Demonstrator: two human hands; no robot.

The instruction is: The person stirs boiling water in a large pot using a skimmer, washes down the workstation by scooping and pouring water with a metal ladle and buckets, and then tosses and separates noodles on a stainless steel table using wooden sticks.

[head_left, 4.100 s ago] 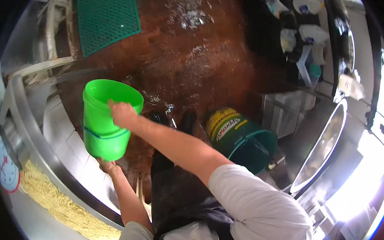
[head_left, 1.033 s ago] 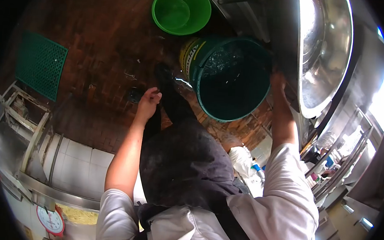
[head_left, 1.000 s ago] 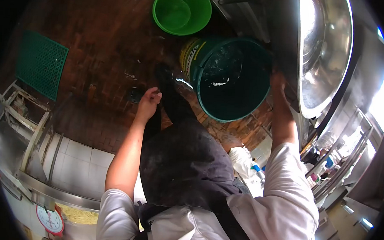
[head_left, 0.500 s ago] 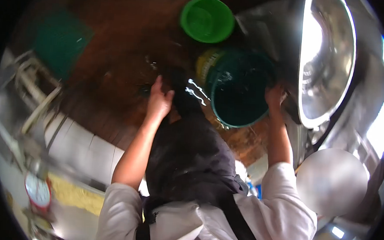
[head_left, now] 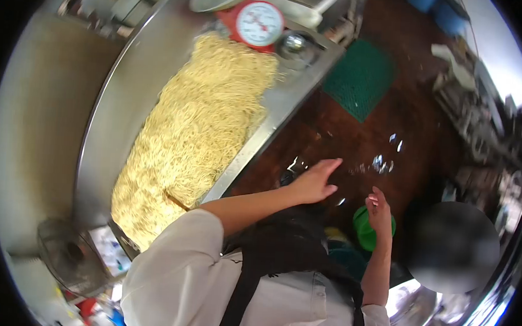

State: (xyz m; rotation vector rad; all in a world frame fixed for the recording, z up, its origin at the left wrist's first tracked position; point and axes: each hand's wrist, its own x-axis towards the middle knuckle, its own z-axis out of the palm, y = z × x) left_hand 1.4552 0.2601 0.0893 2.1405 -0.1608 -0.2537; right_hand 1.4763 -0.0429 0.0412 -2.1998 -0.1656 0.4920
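Observation:
My left hand [head_left: 314, 182] is held out over the wet brown floor, fingers apart and nothing in it. My right hand [head_left: 378, 210] hangs in the air in front of a green basin [head_left: 364, 228], its fingers partly curled and holding nothing that I can see. To the left, a long heap of yellow noodles [head_left: 198, 112] lies in a wide metal trough [head_left: 123, 91], with a brown stick [head_left: 177, 202] poking out near my left forearm. A red scale with a white dial [head_left: 259, 24] stands at the far end of the noodles, beside a shiny metal bowl [head_left: 296, 48].
A green mat [head_left: 361, 78] lies on the wet floor [head_left: 416, 136]. Blue containers [head_left: 450, 18] stand at the far right, above some cluttered equipment [head_left: 473, 115]. A fan [head_left: 70, 253] is at the lower left, and a large metal bowl [head_left: 413, 315] is at the lower right.
The view has swung left to the noodles and scale. My right hand has left the dark green bucket's rim and is now in the air. My left hand remains empty.

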